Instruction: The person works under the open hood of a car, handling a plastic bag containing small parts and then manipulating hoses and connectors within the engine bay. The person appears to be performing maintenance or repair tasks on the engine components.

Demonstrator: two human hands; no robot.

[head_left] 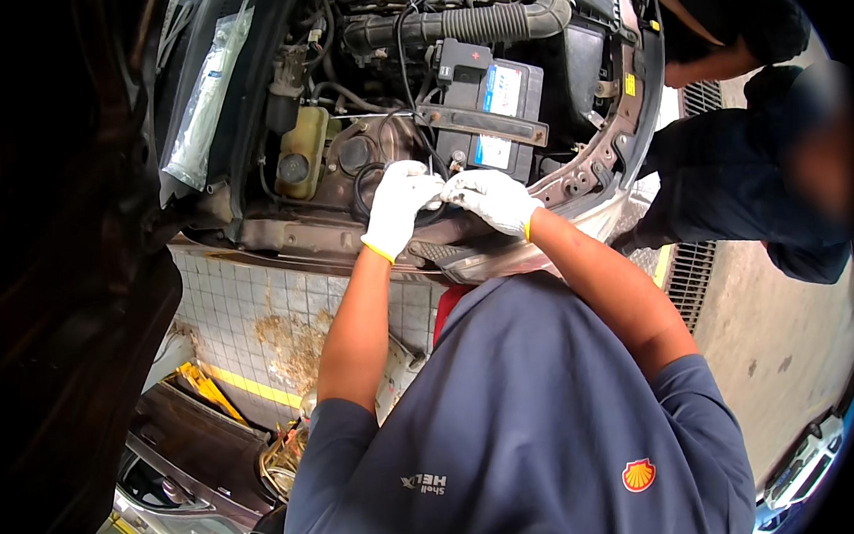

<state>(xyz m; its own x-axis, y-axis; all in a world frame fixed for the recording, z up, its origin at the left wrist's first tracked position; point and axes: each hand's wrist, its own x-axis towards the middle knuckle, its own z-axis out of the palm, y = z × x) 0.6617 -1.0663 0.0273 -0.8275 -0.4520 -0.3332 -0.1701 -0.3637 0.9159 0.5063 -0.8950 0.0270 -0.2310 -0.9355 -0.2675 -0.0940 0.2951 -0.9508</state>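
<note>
My left hand [400, 209] and my right hand [490, 200], both in white gloves with yellow cuffs, meet at the front of a car's engine bay. Their fingers are pinched close together, and whatever is between them is too small or hidden to make out. A thin black cable [404, 63] hangs down over the engine and reaches the fingertips. Just beyond my right hand sits a black car battery [528, 88] with a blue and white label. A metal hold-down bar [486, 125] crosses its top. Black cable loops lie beside my left hand.
Left of the hands stands a yellowed fluid reservoir [306, 151]. A ribbed black air hose [488, 24] spans the engine. Clear plastic packaging [213, 98] lies at the bay's left edge. A person in dark clothes [730, 163] is at the right, beside a floor grate [692, 281].
</note>
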